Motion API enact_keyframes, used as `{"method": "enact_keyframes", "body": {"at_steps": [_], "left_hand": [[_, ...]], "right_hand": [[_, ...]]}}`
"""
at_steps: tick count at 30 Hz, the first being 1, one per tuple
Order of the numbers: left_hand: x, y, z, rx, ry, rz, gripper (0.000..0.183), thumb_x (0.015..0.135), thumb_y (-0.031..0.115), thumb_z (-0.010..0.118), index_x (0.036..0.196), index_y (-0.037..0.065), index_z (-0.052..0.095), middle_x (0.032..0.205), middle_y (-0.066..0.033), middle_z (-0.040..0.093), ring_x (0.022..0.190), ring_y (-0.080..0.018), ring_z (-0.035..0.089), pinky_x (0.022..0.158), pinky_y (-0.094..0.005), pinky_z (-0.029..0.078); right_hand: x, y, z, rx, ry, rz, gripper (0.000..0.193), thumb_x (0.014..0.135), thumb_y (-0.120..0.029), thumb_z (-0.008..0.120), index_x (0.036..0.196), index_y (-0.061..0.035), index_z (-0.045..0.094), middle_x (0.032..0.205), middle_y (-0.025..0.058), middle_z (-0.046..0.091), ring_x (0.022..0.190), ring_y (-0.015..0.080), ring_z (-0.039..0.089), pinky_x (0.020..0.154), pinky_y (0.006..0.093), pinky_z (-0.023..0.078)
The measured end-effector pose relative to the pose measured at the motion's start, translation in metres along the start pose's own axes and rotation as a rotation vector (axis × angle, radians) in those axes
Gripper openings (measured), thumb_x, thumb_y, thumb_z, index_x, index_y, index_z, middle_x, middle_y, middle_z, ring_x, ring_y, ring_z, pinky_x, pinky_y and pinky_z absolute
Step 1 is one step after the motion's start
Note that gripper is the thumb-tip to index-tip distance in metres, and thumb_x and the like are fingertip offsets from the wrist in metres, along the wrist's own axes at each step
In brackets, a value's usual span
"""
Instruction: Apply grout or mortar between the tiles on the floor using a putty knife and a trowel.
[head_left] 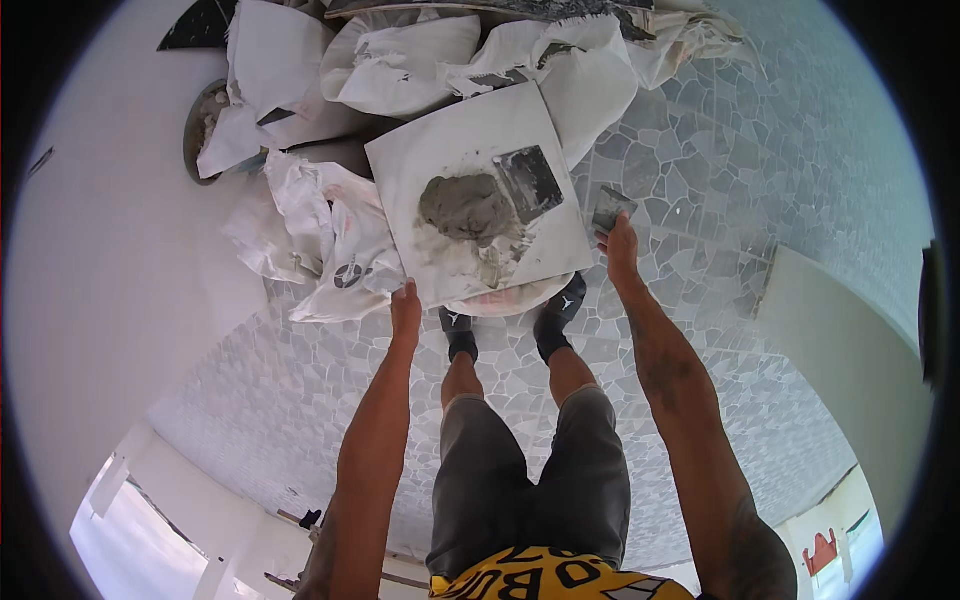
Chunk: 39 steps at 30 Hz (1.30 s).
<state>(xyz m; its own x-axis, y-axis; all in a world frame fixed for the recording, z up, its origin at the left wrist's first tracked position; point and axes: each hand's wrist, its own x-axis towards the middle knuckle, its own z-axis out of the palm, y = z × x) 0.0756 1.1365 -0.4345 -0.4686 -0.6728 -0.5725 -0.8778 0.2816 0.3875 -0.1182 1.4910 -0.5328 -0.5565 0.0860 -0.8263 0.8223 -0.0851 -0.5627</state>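
Note:
A square white tile (pixel 545 255) lies before me, with a heap of wet grey mortar (pixel 465 208) on it. Beside the heap is a dark, mortar-smeared square plate (pixel 530 183). Just right of the tile, my right hand (pixel 621 245) is closed on a small flat grey scraper blade (pixel 613 209). My left hand (pixel 405 305) is closed at the tile's near left corner. A pale shape shows by its fingers, but I cannot tell whether it is a held tool or part of the bag behind.
Crumpled white sacks (pixel 400 65) are piled beyond the tile, and another sack (pixel 335 225) lies to its left. A bucket (pixel 205 130) stands by the left wall. My feet are close to the tile on the grey stone-pattern floor (pixel 690 250). A low white wall (pixel 830 310) stands right.

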Motion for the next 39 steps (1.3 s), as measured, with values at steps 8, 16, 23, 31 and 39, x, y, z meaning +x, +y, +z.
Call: {"method": "enact_keyframes", "body": {"at_steps": [8, 16, 23, 31, 39], "left_hand": [[0.03, -0.001, 0.046, -0.254, 0.17, -0.221, 0.058, 0.097, 0.045, 0.041, 0.09, -0.009, 0.06, 0.08, -0.019, 0.058, 0.074, -0.0303, 0.052, 0.076, -0.0402, 0.042], [0.022, -0.049, 0.018, -0.659, 0.222, -0.246, 0.044, 0.094, 0.04, 0.045, 0.095, 0.0, 0.065, 0.089, -0.0067, 0.062, 0.08, -0.0191, 0.054, 0.076, -0.0346, 0.044], [-0.006, -0.003, -0.007, -0.679, 0.367, -0.379, 0.05, 0.086, 0.043, 0.046, 0.099, -0.001, 0.064, 0.093, -0.0098, 0.06, 0.081, -0.0229, 0.054, 0.076, -0.0366, 0.044], [-0.099, 0.037, -0.065, -0.64, 0.23, -0.348, 0.052, 0.085, 0.045, 0.041, 0.099, -0.001, 0.061, 0.099, -0.0117, 0.06, 0.086, -0.0259, 0.059, 0.079, -0.0375, 0.047], [-0.138, 0.119, -0.138, -0.428, -0.36, -0.092, 0.066, 0.095, 0.054, 0.034, 0.11, -0.004, 0.061, 0.109, -0.0116, 0.064, 0.095, -0.024, 0.061, 0.088, -0.0339, 0.046]], "right_hand": [[0.037, 0.025, 0.014, -0.177, 0.289, -0.254, 0.065, 0.098, -0.045, 0.03, 0.1, 0.0134, 0.059, 0.098, 0.0325, 0.062, 0.093, 0.0442, 0.057, 0.083, 0.0457, 0.041], [-0.013, -0.002, 0.046, -0.178, 0.359, -0.195, 0.059, 0.097, -0.041, 0.035, 0.093, 0.0125, 0.058, 0.095, 0.0345, 0.06, 0.09, 0.049, 0.054, 0.082, 0.0487, 0.04], [-0.068, -0.032, 0.048, -0.091, 0.406, -0.124, 0.053, 0.097, -0.039, 0.04, 0.089, 0.0104, 0.056, 0.091, 0.034, 0.057, 0.085, 0.0503, 0.051, 0.078, 0.0515, 0.038], [-0.187, -0.031, -0.026, -0.077, 0.543, -0.102, 0.052, 0.098, -0.041, 0.039, 0.091, 0.0083, 0.054, 0.092, 0.0333, 0.056, 0.089, 0.0495, 0.05, 0.081, 0.0503, 0.038], [-0.313, -0.08, -0.102, 0.193, 0.705, -0.15, 0.047, 0.099, -0.038, 0.04, 0.08, 0.0045, 0.048, 0.074, 0.0125, 0.046, 0.072, 0.0219, 0.04, 0.069, 0.0388, 0.036]]}}
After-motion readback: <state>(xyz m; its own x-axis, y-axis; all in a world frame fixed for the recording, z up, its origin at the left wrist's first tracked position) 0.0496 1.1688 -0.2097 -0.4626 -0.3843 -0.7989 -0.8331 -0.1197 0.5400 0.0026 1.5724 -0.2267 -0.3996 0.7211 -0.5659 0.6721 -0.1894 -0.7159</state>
